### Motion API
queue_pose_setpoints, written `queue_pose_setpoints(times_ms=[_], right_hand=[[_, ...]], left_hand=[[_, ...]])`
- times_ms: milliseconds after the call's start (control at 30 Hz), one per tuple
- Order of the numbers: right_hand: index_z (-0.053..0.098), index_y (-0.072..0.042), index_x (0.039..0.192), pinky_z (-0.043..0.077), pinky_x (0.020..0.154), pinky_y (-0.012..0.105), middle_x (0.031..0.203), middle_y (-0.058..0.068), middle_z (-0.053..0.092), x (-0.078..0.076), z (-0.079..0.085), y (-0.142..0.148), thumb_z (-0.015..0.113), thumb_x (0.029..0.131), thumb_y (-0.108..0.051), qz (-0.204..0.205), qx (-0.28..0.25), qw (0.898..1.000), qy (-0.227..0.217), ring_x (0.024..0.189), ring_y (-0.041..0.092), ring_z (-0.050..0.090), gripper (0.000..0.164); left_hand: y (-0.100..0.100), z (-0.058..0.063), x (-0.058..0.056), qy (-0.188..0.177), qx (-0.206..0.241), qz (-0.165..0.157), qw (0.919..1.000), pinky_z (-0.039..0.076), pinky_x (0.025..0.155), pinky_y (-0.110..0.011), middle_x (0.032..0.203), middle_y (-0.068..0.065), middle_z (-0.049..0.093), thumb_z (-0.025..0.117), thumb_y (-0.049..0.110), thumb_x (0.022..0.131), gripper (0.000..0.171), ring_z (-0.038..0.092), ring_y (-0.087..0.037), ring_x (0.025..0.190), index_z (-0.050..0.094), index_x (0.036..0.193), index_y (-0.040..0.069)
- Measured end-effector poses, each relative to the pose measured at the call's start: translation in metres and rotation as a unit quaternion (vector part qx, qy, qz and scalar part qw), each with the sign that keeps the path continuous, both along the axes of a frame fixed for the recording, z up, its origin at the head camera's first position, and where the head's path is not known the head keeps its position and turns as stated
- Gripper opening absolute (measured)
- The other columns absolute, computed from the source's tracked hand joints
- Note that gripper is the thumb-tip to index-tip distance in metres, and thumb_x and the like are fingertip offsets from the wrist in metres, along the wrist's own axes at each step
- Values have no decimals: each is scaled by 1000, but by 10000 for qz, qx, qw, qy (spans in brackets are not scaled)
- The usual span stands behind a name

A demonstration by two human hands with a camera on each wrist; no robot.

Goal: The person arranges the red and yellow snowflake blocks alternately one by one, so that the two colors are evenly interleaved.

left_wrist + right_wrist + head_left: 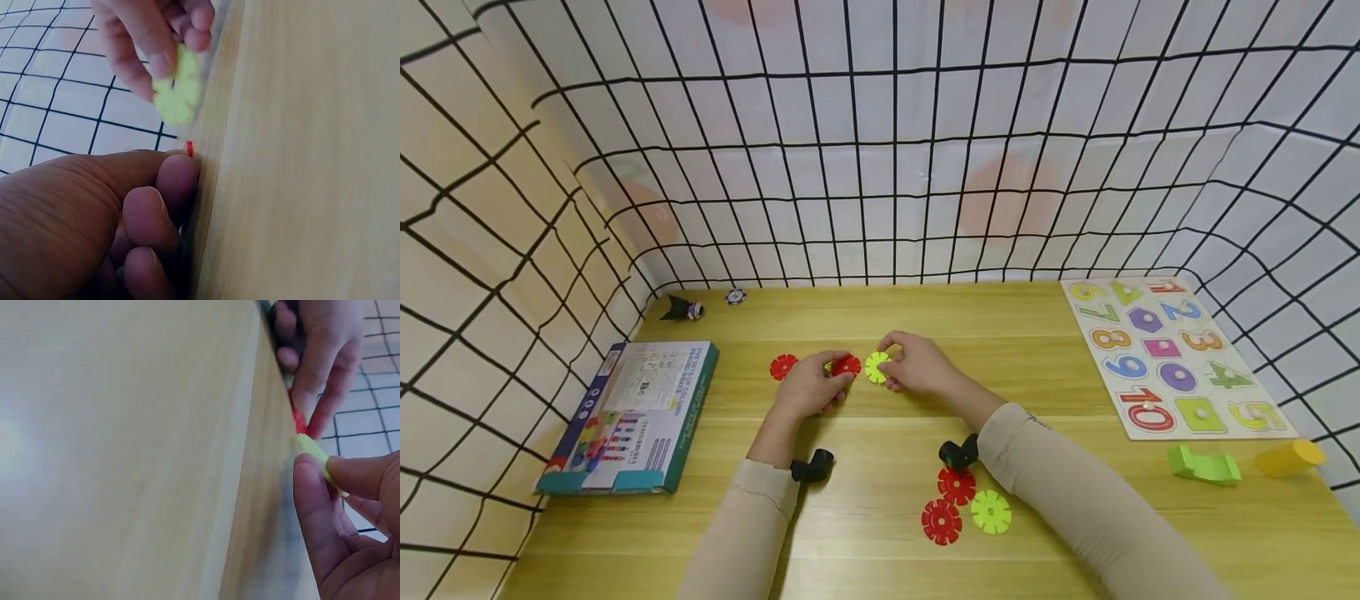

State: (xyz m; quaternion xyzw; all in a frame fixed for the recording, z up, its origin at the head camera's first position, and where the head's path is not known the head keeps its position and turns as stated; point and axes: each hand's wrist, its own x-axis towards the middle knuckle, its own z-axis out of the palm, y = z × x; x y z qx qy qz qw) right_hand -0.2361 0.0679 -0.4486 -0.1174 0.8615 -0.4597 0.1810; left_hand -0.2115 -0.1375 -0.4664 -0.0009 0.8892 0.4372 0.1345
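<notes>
My left hand pinches a red notched disc between thumb and fingers. Part of a yellow-green disc shows behind that hand's fingers, and another red disc appears just left of the hand. Facing it, my right hand holds a yellow-green notched disc by its right edge, between thumb and fingers. In the right wrist view this yellow-green disc is seen nearly edge-on, its tip right at the red disc. The left fingers hide most of the red disc in the left wrist view.
Two red discs and a yellow-green disc lie near the right forearm. A boxed set sits left; a number puzzle board, green block and yellow cylinder are right. A small dark figure and chip lie far left.
</notes>
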Motion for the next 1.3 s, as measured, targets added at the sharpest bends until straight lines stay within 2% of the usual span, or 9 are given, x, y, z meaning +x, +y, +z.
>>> queue_pose_setpoints(times_ms=[200,267,433,533,733,867,1000,1133,1300], right_hand=[[55,-10,106,52,51,28,62,10,64,-10,-2,-7,65,87,-13,-60,298,9994,-153,53,19,63,22],[55,-10,105,51,50,28,61,8,63,-12,-1,-9,66,86,-15,-6,568,9983,-109,51,18,61,22],[59,-14,99,43,61,29,66,0,60,-14,3,-9,70,82,-24,155,1563,9863,509,57,16,52,23],[60,-15,98,41,68,31,74,-1,60,-14,3,-9,71,81,-27,147,1783,9816,670,64,18,48,23],[59,-16,99,41,71,31,84,-2,60,-15,1,-9,70,82,-29,174,1780,9813,712,70,19,50,24],[58,-16,108,45,57,29,71,3,62,-14,-1,-3,66,85,-31,58,1237,9917,337,59,18,55,28],[53,-15,120,41,44,27,59,11,60,-8,0,11,63,88,-31,-76,516,9986,0,47,20,53,37],[52,-14,123,35,42,26,57,9,56,6,3,30,63,88,-29,104,359,9991,208,43,18,49,40],[54,-13,122,36,42,27,57,5,52,35,14,56,64,88,-25,473,358,9971,470,44,16,45,38]], left_hand=[[0,-1,0,38,31,-45,10000,48,43,-31,64,-5,63,64,30,87,43,54,-19,44,53,129,25],[-1,-1,-1,21,40,-42,10000,48,43,-31,64,-5,63,64,30,87,43,55,-19,45,53,129,25],[-1,0,-1,-24,25,-37,10000,48,43,-30,64,-5,63,64,30,88,43,55,-19,45,53,129,26],[-1,1,-1,-20,-1,-53,10000,48,43,-31,64,-5,63,64,30,88,43,55,-19,46,53,129,26],[-1,1,-1,-40,-12,-26,10000,48,44,-31,65,-5,63,64,31,88,43,55,-19,46,53,129,26],[0,1,-1,-42,9,-63,10000,48,44,-31,65,-5,63,64,30,88,44,55,-19,46,52,130,26],[0,2,0,-22,76,-105,9999,48,44,-31,65,-5,63,64,30,87,46,54,-19,46,51,131,26],[3,4,1,95,66,-302,9995,49,46,-32,66,-4,63,65,32,86,48,55,-19,47,51,131,25],[10,5,1,178,167,-697,9973,50,48,-33,70,-4,62,65,31,87,46,57,-20,50,52,130,22]])
